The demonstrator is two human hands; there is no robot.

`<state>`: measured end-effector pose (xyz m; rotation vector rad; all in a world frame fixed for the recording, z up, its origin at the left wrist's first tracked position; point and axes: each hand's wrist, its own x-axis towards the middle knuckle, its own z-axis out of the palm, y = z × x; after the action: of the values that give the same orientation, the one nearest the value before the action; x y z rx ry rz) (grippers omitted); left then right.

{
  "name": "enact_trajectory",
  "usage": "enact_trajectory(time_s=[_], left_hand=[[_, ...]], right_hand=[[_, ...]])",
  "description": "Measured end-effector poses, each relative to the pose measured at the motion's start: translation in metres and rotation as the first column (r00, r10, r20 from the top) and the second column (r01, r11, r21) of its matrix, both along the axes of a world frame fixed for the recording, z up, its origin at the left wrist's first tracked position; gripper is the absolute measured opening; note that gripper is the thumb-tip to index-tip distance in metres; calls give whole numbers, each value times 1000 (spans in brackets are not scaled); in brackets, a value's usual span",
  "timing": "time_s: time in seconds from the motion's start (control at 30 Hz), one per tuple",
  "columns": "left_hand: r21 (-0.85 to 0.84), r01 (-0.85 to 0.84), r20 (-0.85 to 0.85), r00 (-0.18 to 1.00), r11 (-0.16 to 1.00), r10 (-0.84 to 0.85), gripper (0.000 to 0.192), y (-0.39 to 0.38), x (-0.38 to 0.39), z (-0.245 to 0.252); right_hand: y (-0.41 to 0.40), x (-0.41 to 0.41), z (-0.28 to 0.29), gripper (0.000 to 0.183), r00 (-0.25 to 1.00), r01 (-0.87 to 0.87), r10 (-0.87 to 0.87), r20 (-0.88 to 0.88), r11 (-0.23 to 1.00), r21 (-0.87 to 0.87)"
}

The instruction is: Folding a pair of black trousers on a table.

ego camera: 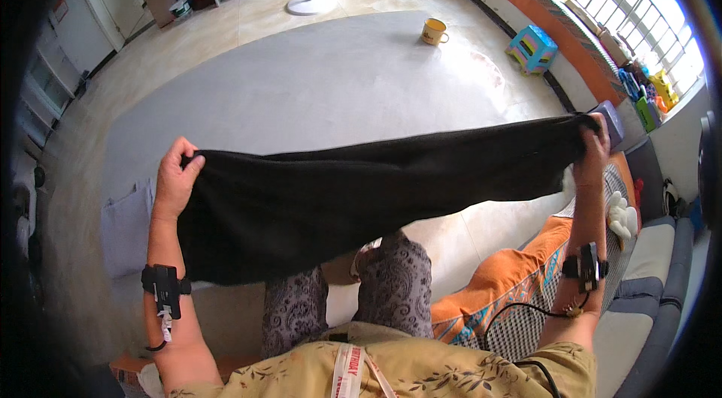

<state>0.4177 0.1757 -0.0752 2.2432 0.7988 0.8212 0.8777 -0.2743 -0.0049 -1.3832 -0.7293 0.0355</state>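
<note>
A black piece of cloth, perhaps a garment, (338,195) is stretched out in the air between my two hands, above my lap and the near edge of the grey tabletop (271,88). My left hand (179,177) pinches its upper left corner between thumb and fingers. At the upper right end, my right hand (592,147) grips a bunched part, slightly blurred. The cloth droops lower on the left than on the right. Folded light grey-lilac cloth (127,231) lies at the table's left, beside my left forearm. A yellow enamel mug (434,31) stands near the table's far right edge.
To my right is a sofa with an orange patterned cover (496,279) and a white plush toy (620,215). A blue and pink plastic step stool (533,49) stands on the floor beyond the table. A white round stand base (312,4) is behind it. Cables hang by my right arm.
</note>
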Motion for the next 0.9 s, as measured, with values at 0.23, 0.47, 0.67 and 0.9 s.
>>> enact_trajectory(time_s=[0.23, 0.47, 0.67, 0.9], left_hand=[[278, -80, 82, 995, 957, 59, 26, -26, -36, 31], [53, -13, 195, 981, 999, 2, 11, -26, -48, 28], [123, -27, 289, 957, 992, -10, 19, -41, -62, 43], [46, -4, 308, 951, 999, -11, 19, -21, -52, 63]], right_hand=[[-28, -35, 52, 14, 844, 383, -368, 389, 923, 43], [-39, -49, 73, 18, 882, 345, -346, 321, 937, 62], [-58, -77, 78, 19, 682, 588, -540, 493, 806, 69], [-46, -52, 48, 18, 711, 572, -460, 533, 818, -57]])
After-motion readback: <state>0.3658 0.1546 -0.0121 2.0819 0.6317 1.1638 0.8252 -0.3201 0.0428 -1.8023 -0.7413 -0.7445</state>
